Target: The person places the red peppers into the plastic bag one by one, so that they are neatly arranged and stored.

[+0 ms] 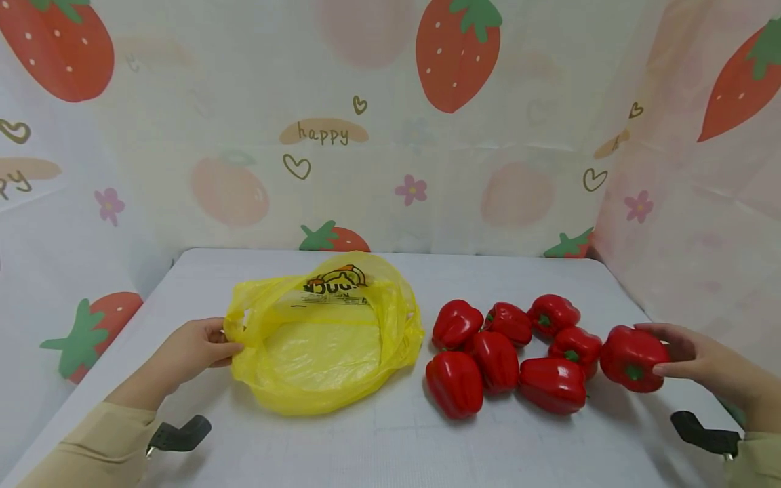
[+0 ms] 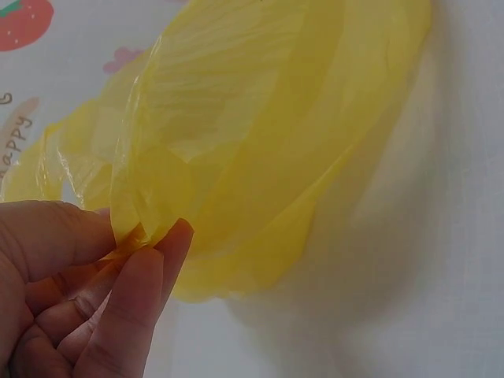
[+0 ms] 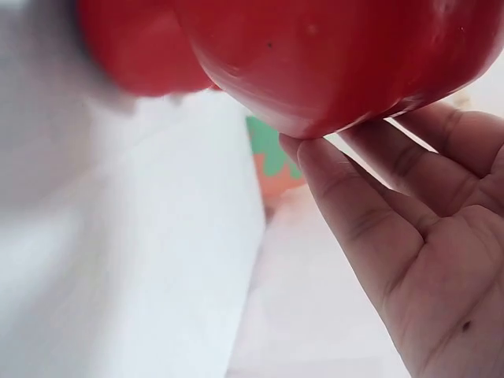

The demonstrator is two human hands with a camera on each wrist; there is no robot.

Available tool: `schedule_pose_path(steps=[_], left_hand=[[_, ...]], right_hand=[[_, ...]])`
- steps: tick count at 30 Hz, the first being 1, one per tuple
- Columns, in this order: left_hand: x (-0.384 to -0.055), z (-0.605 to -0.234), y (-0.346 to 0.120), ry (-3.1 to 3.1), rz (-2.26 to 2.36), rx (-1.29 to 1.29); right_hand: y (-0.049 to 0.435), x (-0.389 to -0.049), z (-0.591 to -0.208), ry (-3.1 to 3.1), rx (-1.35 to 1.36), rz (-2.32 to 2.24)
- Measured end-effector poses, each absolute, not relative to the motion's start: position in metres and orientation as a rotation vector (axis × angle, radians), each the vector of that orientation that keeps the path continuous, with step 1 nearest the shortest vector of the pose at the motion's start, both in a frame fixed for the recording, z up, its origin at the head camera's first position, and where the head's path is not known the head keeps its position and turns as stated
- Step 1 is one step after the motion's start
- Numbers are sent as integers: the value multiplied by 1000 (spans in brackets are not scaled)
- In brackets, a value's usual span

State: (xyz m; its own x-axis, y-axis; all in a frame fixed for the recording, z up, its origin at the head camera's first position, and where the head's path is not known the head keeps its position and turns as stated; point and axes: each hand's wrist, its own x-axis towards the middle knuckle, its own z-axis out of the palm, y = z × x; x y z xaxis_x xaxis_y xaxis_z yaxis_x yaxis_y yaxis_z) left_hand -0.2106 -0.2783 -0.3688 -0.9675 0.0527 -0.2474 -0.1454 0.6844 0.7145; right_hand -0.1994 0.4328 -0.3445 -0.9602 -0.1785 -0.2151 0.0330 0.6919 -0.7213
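Note:
A yellow plastic bag (image 1: 326, 359) lies with its mouth wide open on the left half of the table. My left hand (image 1: 198, 346) pinches the bag's left edge between thumb and fingers; the left wrist view shows the thin film (image 2: 236, 157) gathered at the fingertips. On the right, my right hand (image 1: 689, 352) holds a red bell pepper (image 1: 633, 358) by its right side. That pepper appears raised off the table, with a shadow below it. In the right wrist view its glossy underside (image 3: 339, 63) rests against the fingertips.
Several more red bell peppers (image 1: 454, 384) lie in a cluster between the bag and my right hand. The white table (image 1: 390, 447) is bordered by a strawberry-printed cloth (image 1: 378, 183) at the back and sides. A black strap end (image 1: 179, 434) shows near each wrist.

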Motion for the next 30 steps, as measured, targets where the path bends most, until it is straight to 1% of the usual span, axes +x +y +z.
schedule_pose_path(steps=[13,24,30], left_hand=[[-210,-366,-278,2656,1159,-60],[-208,-367,-279,2653,1163,-40],[-208,-366,-277,2652,1165,-44]], right_hand=[[419,-208,-324,2683,-283,-1138],[394,-220,-303,2649,-422,-1163],[381,-228,-295,2635,-435,-1168]])
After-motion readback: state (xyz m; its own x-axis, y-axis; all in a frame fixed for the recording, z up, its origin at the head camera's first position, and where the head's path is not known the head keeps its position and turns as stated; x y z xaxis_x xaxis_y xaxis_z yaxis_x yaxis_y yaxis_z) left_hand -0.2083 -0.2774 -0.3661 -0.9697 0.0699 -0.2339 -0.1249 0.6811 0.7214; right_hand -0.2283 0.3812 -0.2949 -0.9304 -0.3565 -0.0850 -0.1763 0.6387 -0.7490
